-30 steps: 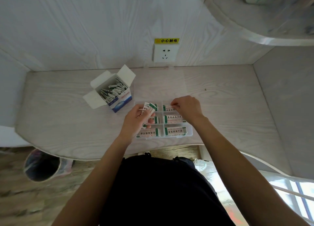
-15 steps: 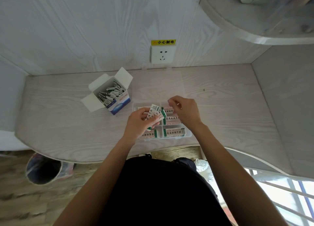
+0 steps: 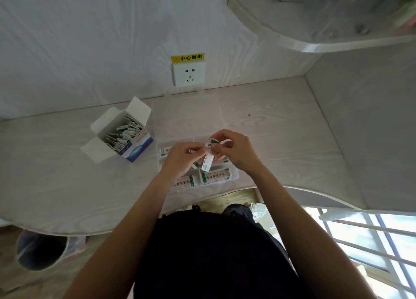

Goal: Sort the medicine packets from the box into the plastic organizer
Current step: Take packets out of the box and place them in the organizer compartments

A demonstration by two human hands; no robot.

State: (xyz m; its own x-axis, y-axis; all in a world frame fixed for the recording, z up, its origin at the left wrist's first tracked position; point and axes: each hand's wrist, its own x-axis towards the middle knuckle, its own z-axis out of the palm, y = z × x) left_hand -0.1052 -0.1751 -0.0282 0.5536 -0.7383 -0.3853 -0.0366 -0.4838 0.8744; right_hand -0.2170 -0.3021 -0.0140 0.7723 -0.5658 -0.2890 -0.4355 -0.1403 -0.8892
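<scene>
A clear plastic organizer [image 3: 234, 175] lies near the desk's front edge, its compartments holding white-and-green medicine packets [image 3: 215, 176]. Above it my left hand [image 3: 180, 157] and my right hand [image 3: 234, 151] meet. Both pinch the top of a medicine packet [image 3: 208, 158] that hangs down between them over the organizer. More packets seem to stick out under my left hand, partly hidden. The open white-and-blue box [image 3: 126, 139] stands to the left, with several packets inside.
The organizer's clear lid [image 3: 186, 116] lies open flat toward the wall. A wall socket [image 3: 188, 74] with a yellow label sits behind. A curved shelf [image 3: 315, 35] hangs at upper right. A bin [image 3: 40, 249] stands on the floor at lower left.
My right hand left the organizer's back compartment and came to the packets in my left hand. Both hands now hold one packet hanging between them, raised a little above the organizer.
</scene>
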